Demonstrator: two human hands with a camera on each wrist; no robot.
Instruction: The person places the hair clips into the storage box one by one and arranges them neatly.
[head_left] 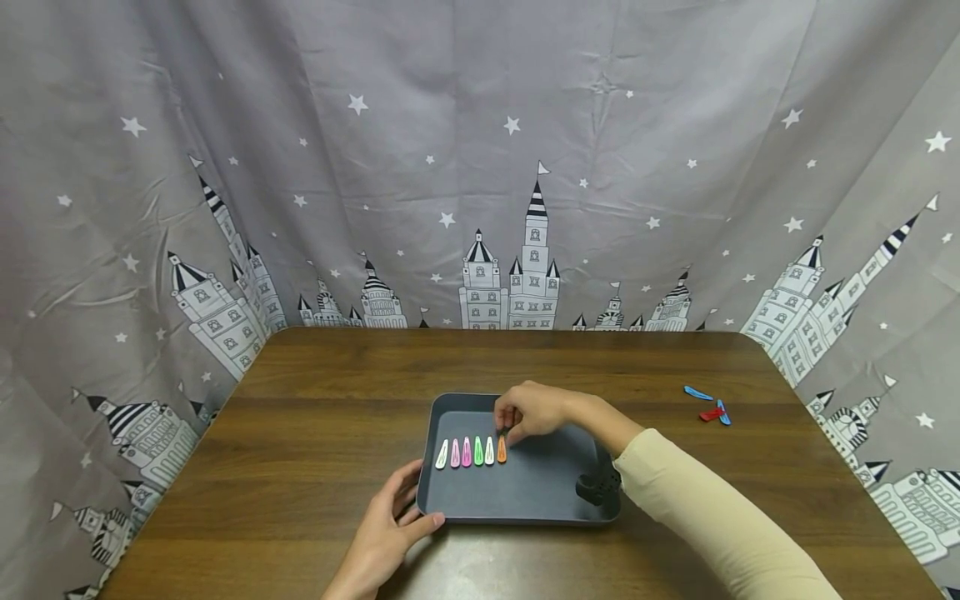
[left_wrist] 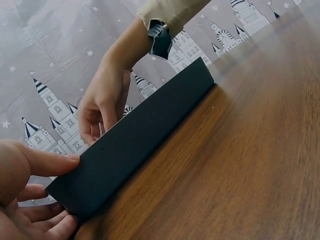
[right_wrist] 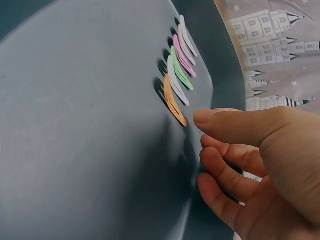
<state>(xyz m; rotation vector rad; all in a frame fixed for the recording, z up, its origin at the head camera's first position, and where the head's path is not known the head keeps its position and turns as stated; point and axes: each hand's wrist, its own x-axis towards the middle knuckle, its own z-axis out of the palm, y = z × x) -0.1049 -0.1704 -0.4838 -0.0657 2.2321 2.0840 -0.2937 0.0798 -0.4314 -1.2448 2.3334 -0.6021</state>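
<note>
A dark grey tray (head_left: 525,500) lies on the table, and inside it a row of snap hair clips runs side by side: white (head_left: 442,454), light pink, bright pink, green (head_left: 478,451), white and orange (head_left: 502,450). My left hand (head_left: 386,525) grips the tray's near left corner, the thumb (left_wrist: 65,162) against its outer wall and the other fingers bent round the side. Over the tray, my right hand (head_left: 536,410) hovers just beyond the orange clip. In the right wrist view its loosely bent fingers (right_wrist: 222,172) hold nothing, and the thumb tip is close beside the orange clip's end.
To the right of the tray, on the brown wooden table (head_left: 337,417), lie a blue clip (head_left: 698,392), a red clip (head_left: 710,414) and another blue clip (head_left: 724,414) touching the red one. A grey curtain (head_left: 420,200) with castles and stars hangs behind the table.
</note>
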